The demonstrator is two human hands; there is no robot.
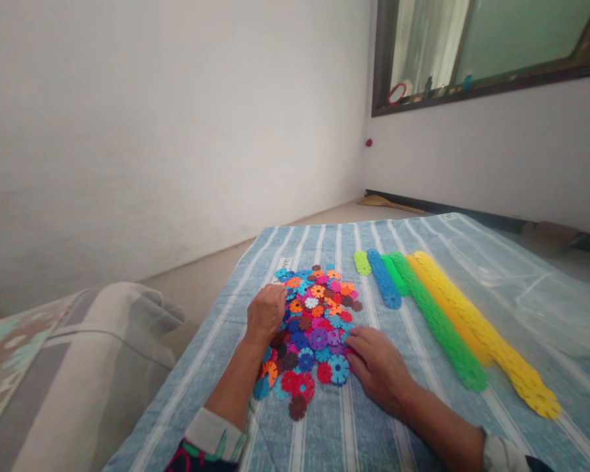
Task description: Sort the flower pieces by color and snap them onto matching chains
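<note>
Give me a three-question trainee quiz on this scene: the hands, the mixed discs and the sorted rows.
1. True or false: the left hand is on the left edge of the mixed disc pile.
2. Pick one: the sorted row that reaches nearest the camera is A) yellow, B) blue, C) pink.
3. Fill the gap: the right hand touches the pile at its lower ___ side.

Key: 1 true. 2 A. 3 right.
</note>
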